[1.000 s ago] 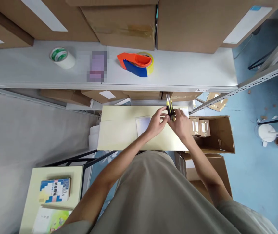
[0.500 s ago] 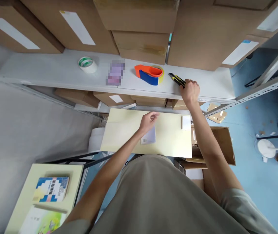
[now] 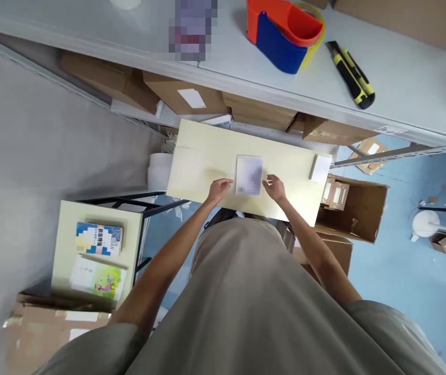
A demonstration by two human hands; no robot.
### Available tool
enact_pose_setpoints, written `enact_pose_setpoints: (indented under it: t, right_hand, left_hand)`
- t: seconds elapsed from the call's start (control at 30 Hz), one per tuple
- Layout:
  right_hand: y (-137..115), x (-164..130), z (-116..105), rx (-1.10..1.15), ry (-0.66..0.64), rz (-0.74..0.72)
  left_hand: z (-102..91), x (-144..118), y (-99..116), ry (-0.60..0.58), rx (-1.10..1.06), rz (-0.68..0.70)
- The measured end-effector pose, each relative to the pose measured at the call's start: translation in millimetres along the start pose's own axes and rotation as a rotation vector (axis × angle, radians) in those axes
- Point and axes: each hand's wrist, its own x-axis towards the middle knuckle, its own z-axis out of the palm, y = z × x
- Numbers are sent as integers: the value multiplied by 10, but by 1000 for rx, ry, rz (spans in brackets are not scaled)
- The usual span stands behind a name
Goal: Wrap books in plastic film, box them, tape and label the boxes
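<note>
A pale lilac booklet or packet [image 3: 249,175] with a small barcode in one corner lies flat on the cream tabletop [image 3: 203,140]. My left hand [image 3: 220,190] hovers by its left edge, fingers stretched toward it, holding nothing. By the right edge is my right hand [image 3: 274,188], its fingers apart and slightly bent, also with nothing in it. A small gap seems to separate each hand from the booklet. On the grey shelf above lies a black and yellow utility knife [image 3: 351,75], beside an orange and blue tape dispenser [image 3: 285,39] with yellow tape.
A white box [image 3: 320,168] sits at the table's right end. An open carton [image 3: 367,208] stands to the right, with small boxes inside. On a side table [image 3: 61,245] at the left lie a blue and white book [image 3: 98,238] and a green-pictured book [image 3: 98,277]. Cardboard boxes [image 3: 262,112] line the lower shelf.
My right hand has let go of the utility knife, now lying on the shelf, and come down beside the booklet. My left hand has moved off the booklet to its left side. The view has tilted down.
</note>
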Motion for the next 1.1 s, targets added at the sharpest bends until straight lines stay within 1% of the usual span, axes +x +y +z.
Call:
enact_pose_setpoints:
  t: [0.03,0.1,0.2,0.3,0.37,0.47,0.53,0.6,0.67,0.73,0.77,0.8,0.83,0.87,0.9,0.93,0.97,1.03,1.1]
  right_hand:
    - [26,31,104,36,5,80]
    - [30,112,253,94,33,180]
    - [3,240,390,148,54,262]
    - [-33,319,454,232,51,321]
    - [-82,319,469,303,17,328]
    - [-218,244,488,406,-60,304]
    - [-345,163,495,454,-103,267]
    - [-488,74,469,485,-128,207]
    - [-637,-26,378,506,-149,133]
    - [-790,-147,207,551,-207,13]
    - [-867,-217,93,583,-252,-57]
    - [-943,-292,-34,620,-302,-131]
    - [-1019,-368,-168,653,-338,-190]
    - [-1093,-443,-302,678,-364,-228]
    - [-1163,-512,-431,696,-373,-255]
    - [-1227,-571,-548,707,-374,-276]
    - [-1284,-617,-649,711,-371,-292]
    - [-1370,-668,-792,708,-358,-313]
    - [-1418,-674,-857,698,-350,-317]
  left_hand:
    - [54,64,9,1,-3,-16]
    - [180,178,37,7,2,-49]
    - [350,278,58,-35,11,-97]
    - [417,289,54,-90,-3,-103]
    - [398,264,60,-129,-27,-107]
    - [311,212,101,-202,-74,-126]
    - [231,185,146,-237,-104,-144]
    - [132,177,208,-242,-126,-153]
    - [6,181,298,-186,-140,-133]
    - [-150,172,430,-79,-170,-68]
    - [-236,152,515,-56,-200,-28]
    - [-325,115,611,-74,-244,16]
    - [-411,61,717,-133,-298,62]
    - [-491,-10,831,-226,-353,106]
    - [-561,-94,949,-319,-401,152]
    - [-616,-186,1068,-383,-432,194]
    - [-654,-278,1185,-413,-444,228]
    - [-681,-439,1397,-400,-418,265]
    - [-653,-546,1559,-337,-357,291]
